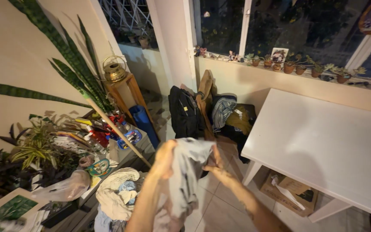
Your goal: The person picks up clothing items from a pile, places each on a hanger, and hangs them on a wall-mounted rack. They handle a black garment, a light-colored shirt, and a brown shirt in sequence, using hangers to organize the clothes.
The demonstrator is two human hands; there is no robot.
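**2 hands lift a grey cloth**

While both arms reach out in front, the left hand (165, 158) and the right hand (214, 164) hold up a light grey cloth (185, 174), which looks like a piece of clothing. The left grip is closed around the top left edge of the cloth. The right grip pinches the top right edge with its fingers pressed together. The cloth hangs down between the 2 hands, up in the air above the tiled floor (213, 206).

Just below on the left lies a pile of clothes (117, 195) in pale and blue colours. A clear plastic bag (67, 187) lies near it. To the right stands a white bench (323, 141) with a cardboard box (288, 191) under it. Behind the hands, a black backpack (185, 112) leans beside a wooden chair (206, 96) with a striped shirt (222, 109) on it. A tall snake plant (71, 71) grows on the left, next to a brass lantern (114, 69) on a wooden stand (127, 96). Small potted plants (299, 66) stand in a row on the window sill (245, 64).
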